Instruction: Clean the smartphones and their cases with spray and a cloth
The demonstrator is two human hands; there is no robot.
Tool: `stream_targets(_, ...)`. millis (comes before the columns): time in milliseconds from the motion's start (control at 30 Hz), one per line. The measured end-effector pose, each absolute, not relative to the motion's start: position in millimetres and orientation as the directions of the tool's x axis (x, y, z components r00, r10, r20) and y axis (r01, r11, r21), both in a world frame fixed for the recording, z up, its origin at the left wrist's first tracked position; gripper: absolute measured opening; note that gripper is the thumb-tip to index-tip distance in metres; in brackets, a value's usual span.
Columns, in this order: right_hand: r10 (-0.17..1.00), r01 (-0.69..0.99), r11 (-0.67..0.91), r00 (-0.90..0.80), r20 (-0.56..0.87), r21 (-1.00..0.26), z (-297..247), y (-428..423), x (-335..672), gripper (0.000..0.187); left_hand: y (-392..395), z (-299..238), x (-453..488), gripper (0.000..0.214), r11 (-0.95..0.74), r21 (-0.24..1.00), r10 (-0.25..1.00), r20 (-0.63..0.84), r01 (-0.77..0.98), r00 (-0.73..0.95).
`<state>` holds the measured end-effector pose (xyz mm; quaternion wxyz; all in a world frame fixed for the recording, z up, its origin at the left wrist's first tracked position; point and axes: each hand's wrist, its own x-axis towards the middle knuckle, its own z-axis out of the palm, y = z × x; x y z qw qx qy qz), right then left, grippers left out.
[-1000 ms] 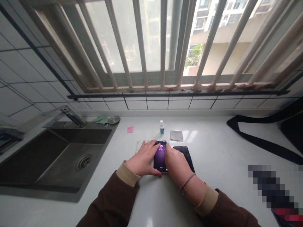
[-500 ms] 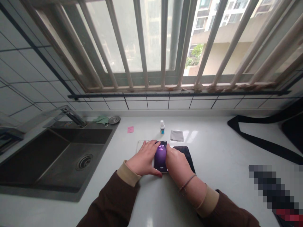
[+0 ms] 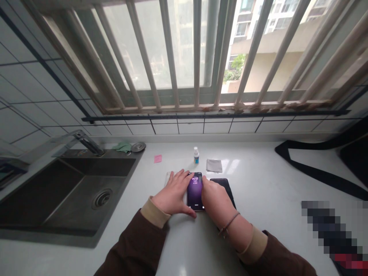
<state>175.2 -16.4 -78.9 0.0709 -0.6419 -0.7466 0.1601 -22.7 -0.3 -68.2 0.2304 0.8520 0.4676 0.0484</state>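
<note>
On the glossy white desk (image 3: pixel 258 172), the lit phone (image 3: pixel 195 193) lies between both hands; an uneven push could slide it toward the black device (image 3: pixel 220 182). The left hand's (image 3: pixel 172 194) grip spreads wide, fingertips at the phone's upper left; the right hand's (image 3: pixel 217 197) curls narrow at the right edge, whether pinching anything I cannot tell.

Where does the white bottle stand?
In the head view, the bottle stands beyond the lit phone, left of the grey cloth and right of the pink note.
</note>
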Motion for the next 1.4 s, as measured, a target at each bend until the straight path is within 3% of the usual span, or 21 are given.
stream_targets(67, 0.988, 0.942, 0.113, -0.141, -0.067, -0.317, -75.4, -16.1, 181.6, 0.044, 0.9, -65.3, -25.4, 0.126, -0.413, 0.402, 0.863, -0.113, 0.817, 0.492)
stream_targets(200, 0.998, 0.968, 0.061, -0.054, 0.036, -0.245, -67.4, -13.2, 197.3, 0.035, 5.4, -65.3, -30.9, 0.074, -0.247, 0.281, 0.967, 0.016, 0.927, 0.253)
stream_targets(267, 0.998, 0.979, 0.027, -0.017, 0.054, -0.202, -64.0, -13.0, 201.5, 0.032, 6.8, -67.4, -32.3, 0.065, -0.207, 0.234, 0.978, 0.053, 0.950, 0.200)
stream_targets(400, 0.995, 0.994, -0.014, 0.026, 0.101, -0.111, -60.8, -17.8, 199.0, 0.029, 5.5, -71.8, -31.9, 0.070, -0.197, 0.210, 0.980, 0.075, 0.958, 0.185)
stream_targets(567, 0.992, 0.995, -0.065, 0.072, 0.100, -0.080, -65.3, -25.1, 192.0, 0.056, 3.5, -75.6, -27.8, 0.067, -0.180, 0.182, 0.980, 0.122, 0.967, 0.160)
stream_targets(767, 0.997, 0.993, -0.070, 0.072, 0.014, -0.091, -67.2, -25.4, 192.4, 0.047, 4.3, -75.6, -23.3, 0.045, -0.156, 0.174, 0.983, 0.127, 0.972, 0.135)
stream_targets(1000, 0.997, 0.992, -0.068, 0.071, 0.022, -0.107, -69.7, -23.5, 193.1, 0.031, 5.1, -77.2, -19.7, 0.041, -0.153, 0.178, 0.979, 0.163, 0.972, 0.124)
stream_targets(1233, 0.995, 0.990, -0.055, 0.065, 0.077, -0.128, -76.3, -21.3, 196.9, 0.026, 4.0, -81.4, -19.1, 0.041, -0.163, 0.158, 0.971, 0.202, 0.974, 0.130)
stream_targets(1400, 0.974, 0.982, 0.018, 0.026, 0.226, -0.190, -69.8, -20.4, 198.9, 0.023, 6.7, -74.6, -17.8, 0.045, -0.205, 0.258, 0.910, 0.404, 0.944, 0.088)
